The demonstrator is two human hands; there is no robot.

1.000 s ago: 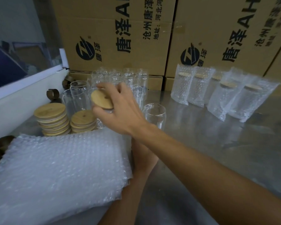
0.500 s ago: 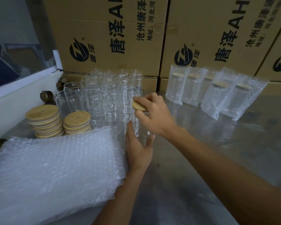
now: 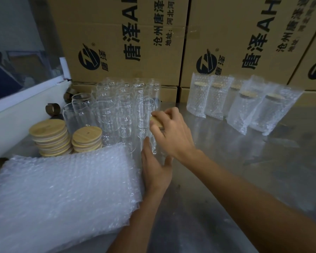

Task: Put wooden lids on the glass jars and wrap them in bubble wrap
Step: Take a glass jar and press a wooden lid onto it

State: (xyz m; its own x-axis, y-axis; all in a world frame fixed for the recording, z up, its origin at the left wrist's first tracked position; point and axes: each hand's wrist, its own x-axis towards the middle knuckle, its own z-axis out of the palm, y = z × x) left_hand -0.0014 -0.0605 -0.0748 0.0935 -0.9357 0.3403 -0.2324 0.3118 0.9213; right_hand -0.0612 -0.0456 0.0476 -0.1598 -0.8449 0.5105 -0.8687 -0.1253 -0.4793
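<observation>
Currently my right hand (image 3: pixel 173 132) pinches a wooden lid (image 3: pixel 156 121) over the jar (image 3: pixel 154 143) beside the bubble wrap (image 3: pixel 66 189); my left hand (image 3: pixel 156 167), fingers straight, steadies its glass. Recommendation: seat the lid level, then press evenly.

My right hand (image 3: pixel 173 133) is sitting on top of a jar (image 3: pixel 154 143) with a lid (image 3: pixel 156 121), my left hand (image 3: pixel 156 168) against that jar's near side. The bare jars (image 3: pixel 124 106) are standing just left of it, lid stacks (image 3: pixel 66 138) further left, bubble wrap pile (image 3: pixel 62 194) in front. Wrapped jars (image 3: pixel 241 105) are lining up back right, boxes (image 3: pixel 171 39) behind everything.
</observation>
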